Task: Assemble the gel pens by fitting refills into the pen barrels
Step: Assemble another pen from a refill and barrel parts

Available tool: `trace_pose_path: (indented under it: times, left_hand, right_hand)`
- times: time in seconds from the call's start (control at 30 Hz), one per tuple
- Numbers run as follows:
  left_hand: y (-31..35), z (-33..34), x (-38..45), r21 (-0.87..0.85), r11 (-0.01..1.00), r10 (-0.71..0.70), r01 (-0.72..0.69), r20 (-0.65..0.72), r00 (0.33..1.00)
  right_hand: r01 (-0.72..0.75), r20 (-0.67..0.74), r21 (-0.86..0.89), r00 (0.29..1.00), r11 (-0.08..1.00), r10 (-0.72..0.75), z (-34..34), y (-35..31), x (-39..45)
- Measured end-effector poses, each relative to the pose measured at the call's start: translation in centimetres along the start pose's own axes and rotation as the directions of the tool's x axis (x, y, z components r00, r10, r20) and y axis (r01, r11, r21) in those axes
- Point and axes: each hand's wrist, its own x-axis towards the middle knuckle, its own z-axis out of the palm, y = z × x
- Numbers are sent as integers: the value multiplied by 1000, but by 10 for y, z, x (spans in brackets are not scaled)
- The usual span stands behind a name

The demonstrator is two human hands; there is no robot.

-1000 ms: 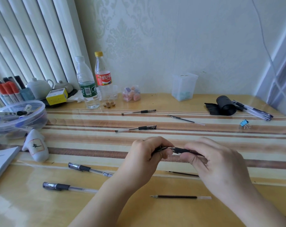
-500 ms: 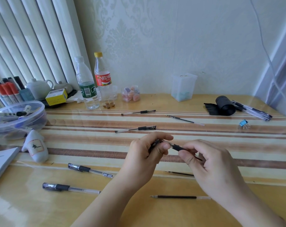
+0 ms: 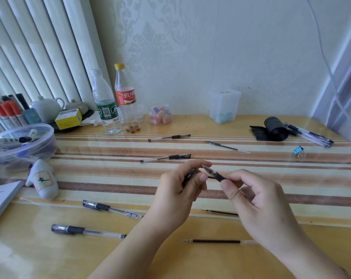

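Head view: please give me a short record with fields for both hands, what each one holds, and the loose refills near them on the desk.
left hand: grip closed on a black pen cap
right hand: pinches a pen front section with black rubber sleeve, tip towards the left hand
parts: apart, not joined
near refill: black-ink refill flat on the yellow desk
second refill: thin dark refill, partly hidden by the right hand

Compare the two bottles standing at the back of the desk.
The white-capped bottle has a green label; the yellow-capped bottle has a red one. The white-capped bottle stands nearer the person and to the left, partly overlapping the yellow-capped bottle behind it. Both are clear plastic, upright and capped, and look nearly empty.
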Motion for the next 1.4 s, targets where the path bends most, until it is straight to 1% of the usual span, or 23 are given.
trace_pose_path:
  times: [0.07, 0.17, 0.27, 0.33, 0.43, 0.57, 0.7, 0.8, 0.9, 0.97, 1.03, 1.07, 1.1, 1.13, 1.17, 1.2, 1.23, 1.27, 1.3, 1.33, 1.4]
  left_hand:
    - [-5, 0, 0, 60, 998, -30, 30, -1, 1000]
    - [-13, 1, 2, 228, 969, -94, 94, -10, 996]
    - [-17, 6, 5, 371, 915, -181, 158, 25, 983]
    - [-19, 9, 8, 476, 862, -226, 172, 59, 972]
    - [-19, 11, 12, 634, 760, -252, 143, 84, 964]
    - [-15, 10, 14, 739, 664, -277, 116, 99, 956]
    - [-11, 7, 10, 847, 531, -291, -29, 214, 932]
    - [-9, 1, 7, 859, 507, -290, -76, 253, 923]
    - [-16, -1, 9, 883, 453, -227, -120, 244, 943]
    - [-19, 1, 10, 882, 460, -188, -102, 209, 960]
    - [-21, 2, 11, 853, 520, -141, -50, 144, 980]
    - [-20, 2, 12, 819, 574, -112, -15, 97, 989]
    - [-19, 2, 13, 754, 656, -89, 34, 33, 995]
    - [-17, 2, 14, 630, 768, -111, 116, -47, 993]
    - [-13, 2, 15, 424, 881, -177, 209, -114, 978]
    - [-7, 1, 15, 161, 942, -273, 295, -147, 951]
    - [1, 2, 15, -77, 933, -360, 352, -124, 925]
    - [8, 4, 13, -232, 896, -405, 378, -79, 911]
    - [13, 7, 10, -316, 867, -419, 387, -41, 907]
    - [17, 12, 7, -361, 850, -418, 383, -24, 908]
    - [20, 19, 6, -415, 829, -429, 373, -46, 902]
  right_hand:
    - [-8, -4, 35, 1000, 999, 8, 0, 2, 0]
    - [-35, -30, 0, 999, 999, 35, -1, 7, 2]
    - [-96, -80, -42, 993, 994, 92, -6, 15, 6]
    - [-127, -90, -47, 988, 991, 123, -7, 19, 6]
    - [-146, -101, -46, 985, 988, 141, -9, 23, 7]
    - [-142, -110, -41, 985, 989, 136, -12, 25, 8]
    - [-139, -115, -50, 985, 989, 132, -13, 26, 9]
    - [-145, -115, -42, 983, 989, 139, -13, 27, 9]
    - [-148, -126, -43, 982, 988, 141, -14, 29, 9]
    - [-146, -120, -45, 983, 988, 140, -13, 28, 9]
    - [-154, -108, -53, 983, 987, 148, -14, 28, 9]
    - [-159, -99, -66, 983, 985, 152, -14, 28, 9]
    - [-165, -91, -83, 983, 983, 157, -14, 28, 8]
    - [-166, -87, -101, 984, 981, 158, -14, 28, 8]
    - [-161, -87, -114, 985, 980, 151, -13, 28, 8]
    - [-149, -91, -119, 986, 982, 139, -12, 27, 8]
    - [-133, -96, -119, 988, 984, 122, -11, 25, 7]
    - [-114, -95, -119, 990, 986, 103, -9, 24, 7]
    - [-93, -88, -121, 993, 988, 83, -7, 22, 6]
    - [-76, -78, -123, 995, 989, 66, -4, 20, 5]
    - [-64, -52, -126, 997, 990, 58, -1, 17, 3]
